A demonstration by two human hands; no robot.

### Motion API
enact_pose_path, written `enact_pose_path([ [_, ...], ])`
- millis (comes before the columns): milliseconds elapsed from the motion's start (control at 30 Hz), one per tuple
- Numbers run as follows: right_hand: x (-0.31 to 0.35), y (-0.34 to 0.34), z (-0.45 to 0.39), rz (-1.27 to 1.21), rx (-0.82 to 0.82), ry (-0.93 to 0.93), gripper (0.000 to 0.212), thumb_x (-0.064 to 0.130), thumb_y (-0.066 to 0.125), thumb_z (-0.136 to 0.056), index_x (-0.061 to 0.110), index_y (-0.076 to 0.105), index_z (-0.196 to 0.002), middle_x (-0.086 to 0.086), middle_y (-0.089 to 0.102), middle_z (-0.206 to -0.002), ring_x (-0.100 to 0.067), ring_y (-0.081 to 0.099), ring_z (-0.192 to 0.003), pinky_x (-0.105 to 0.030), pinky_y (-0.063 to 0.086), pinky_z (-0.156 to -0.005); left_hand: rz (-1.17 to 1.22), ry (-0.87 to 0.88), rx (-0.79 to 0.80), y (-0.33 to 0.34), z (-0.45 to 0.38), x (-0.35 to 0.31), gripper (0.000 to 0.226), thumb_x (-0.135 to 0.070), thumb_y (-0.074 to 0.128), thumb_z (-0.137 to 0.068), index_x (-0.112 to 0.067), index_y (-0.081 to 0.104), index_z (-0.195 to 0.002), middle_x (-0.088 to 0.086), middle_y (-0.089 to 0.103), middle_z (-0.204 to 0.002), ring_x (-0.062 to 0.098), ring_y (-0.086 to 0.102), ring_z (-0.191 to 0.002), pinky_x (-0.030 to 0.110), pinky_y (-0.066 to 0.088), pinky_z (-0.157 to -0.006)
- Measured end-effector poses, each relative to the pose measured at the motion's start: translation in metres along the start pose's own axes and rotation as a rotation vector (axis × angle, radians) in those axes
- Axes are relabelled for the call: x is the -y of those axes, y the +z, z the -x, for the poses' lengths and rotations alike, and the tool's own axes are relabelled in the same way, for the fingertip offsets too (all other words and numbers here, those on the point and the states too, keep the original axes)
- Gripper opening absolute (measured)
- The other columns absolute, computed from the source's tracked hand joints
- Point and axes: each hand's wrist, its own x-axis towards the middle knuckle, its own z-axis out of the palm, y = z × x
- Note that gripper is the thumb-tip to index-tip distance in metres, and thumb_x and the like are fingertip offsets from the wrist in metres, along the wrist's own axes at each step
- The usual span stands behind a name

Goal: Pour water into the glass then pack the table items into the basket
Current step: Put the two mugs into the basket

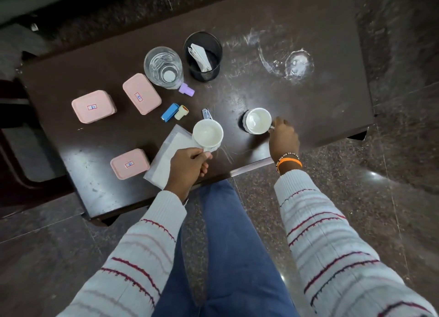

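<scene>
Head view looks straight down on a dark brown scuffed table (297,83). On its near side, the left hand (187,167) has its fingers (205,155) curled round the handle of a white ceramic cup (207,134), which seems lifted just above a white folded napkin (169,155), though the height is hard to judge from above. To the right, the right hand (282,138) pinches the handle of a second white ceramic cup (257,120) that stands upright on the table; an orange band (288,162) sits on that wrist. Farther back stands a clear drinking glass holding water (164,67), just beside a black mesh cup with white paper slips (203,55). A small lilac cap (187,89) lies touching the glass's base. Three pink lidded plastic boxes (93,106) lie to the left, well apart from the cups. A blue oblong item (169,112) and a small cream cylinder (181,112) lie between the boxes and the cups.
</scene>
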Motion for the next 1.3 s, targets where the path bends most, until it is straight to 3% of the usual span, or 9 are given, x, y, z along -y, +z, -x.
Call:
enact_pose_path([
  [400, 0.073, -0.018, 0.066, -0.144, 0.042, -0.039, 0.025, 0.021, 0.053, -0.090, -0.001, 0.055, -0.101, -0.026, 0.065, -0.105, -0.044, 0.059, -0.100, -0.042, 0.046, -0.076, 0.170, 0.030, -0.075, -0.049, 0.030, 0.017, 0.029, -0.015, 0.058, -0.090, -0.019, 0.066, -0.063, -0.011, 0.052, -0.040, 0.003, 0.045, -0.040, 0.014, 0.039, -0.044],
  [567, 0.145, -0.023, 0.114, -0.293, 0.097, -0.206, 0.017, 0.019, 0.054, -0.088, 0.002, 0.057, -0.089, -0.019, 0.068, -0.091, -0.038, 0.060, -0.089, -0.037, 0.044, -0.073, 0.248, 0.073, -0.270, -0.109, 0.063, 0.045, 0.029, -0.016, 0.057, -0.091, -0.022, 0.065, -0.064, -0.012, 0.055, -0.041, 0.001, 0.047, -0.037, 0.011, 0.040, -0.043],
  [633, 0.180, -0.020, 0.134, -0.332, 0.141, -0.306, 0.014, 0.017, 0.055, -0.088, 0.006, 0.055, -0.080, -0.011, 0.065, -0.076, -0.032, 0.058, -0.077, -0.031, 0.036, -0.064, 0.318, 0.090, -0.360, -0.137, 0.077, 0.064, 0.030, -0.014, 0.058, -0.091, -0.024, 0.064, -0.064, -0.012, 0.055, -0.041, 0.001, 0.046, -0.037, 0.011, 0.039, -0.042],
  [700, 0.210, -0.020, 0.151, -0.370, 0.172, -0.392, 0.018, 0.016, 0.057, -0.088, 0.012, 0.049, -0.072, 0.002, 0.053, -0.062, -0.022, 0.050, -0.066, -0.027, 0.025, -0.057, 0.363, 0.092, -0.443, -0.160, 0.091, 0.078, 0.029, -0.015, 0.058, -0.091, -0.026, 0.064, -0.065, -0.013, 0.055, -0.042, 0.001, 0.046, -0.038, 0.012, 0.040, -0.043],
  [800, 0.274, -0.009, 0.186, -0.388, 0.253, -0.528, 0.029, 0.018, 0.058, -0.088, 0.019, 0.044, -0.064, 0.011, 0.046, -0.055, -0.008, 0.044, -0.055, -0.025, 0.025, -0.054, 0.417, 0.094, -0.596, -0.210, 0.112, 0.106, 0.029, -0.017, 0.057, -0.091, -0.028, 0.064, -0.065, -0.013, 0.054, -0.044, 0.001, 0.046, -0.040, 0.011, 0.041, -0.045],
  [933, 0.360, 0.014, 0.233, -0.416, 0.384, -0.664, 0.018, 0.020, 0.058, -0.089, 0.010, 0.055, -0.074, 0.008, 0.052, -0.057, -0.005, 0.049, -0.055, -0.011, 0.035, -0.052, 0.500, 0.077, -0.764, -0.278, 0.136, 0.144, 0.024, -0.016, 0.056, -0.091, -0.019, 0.066, -0.069, -0.009, 0.053, -0.044, 0.002, 0.045, -0.040, 0.013, 0.040, -0.044],
  [1033, 0.421, 0.035, 0.262, -0.440, 0.436, -0.725, 0.015, 0.019, 0.057, -0.089, 0.012, 0.055, -0.076, 0.001, 0.056, -0.062, -0.013, 0.048, -0.060, -0.024, 0.036, -0.060, 0.533, 0.061, -0.847, -0.324, 0.141, 0.170, 0.020, -0.014, 0.055, -0.091, -0.013, 0.067, -0.075, -0.006, 0.052, -0.048, 0.001, 0.046, -0.040, 0.013, 0.039, -0.044],
  [1200, 0.506, 0.076, 0.283, -0.393, 0.372, -0.739, 0.015, 0.021, 0.056, -0.087, 0.010, 0.060, -0.078, -0.006, 0.065, -0.074, -0.016, 0.055, -0.071, -0.014, 0.037, -0.057, 0.506, 0.064, -0.839, -0.391, 0.123, 0.193, 0.022, -0.015, 0.053, -0.094, -0.009, 0.065, -0.077, -0.003, 0.051, -0.051, 0.002, 0.045, -0.042, 0.018, 0.040, -0.048],
  [1300, 0.549, 0.105, 0.283, -0.307, 0.334, -0.720, 0.024, 0.018, 0.053, -0.085, -0.001, 0.064, -0.076, -0.017, 0.069, -0.083, -0.029, 0.062, -0.086, -0.032, 0.046, -0.075, 0.454, 0.029, -0.800, -0.425, 0.098, 0.200, 0.024, -0.015, 0.053, -0.094, -0.007, 0.066, -0.076, 0.000, 0.053, -0.053, 0.009, 0.048, -0.048, 0.023, 0.041, -0.054],
])
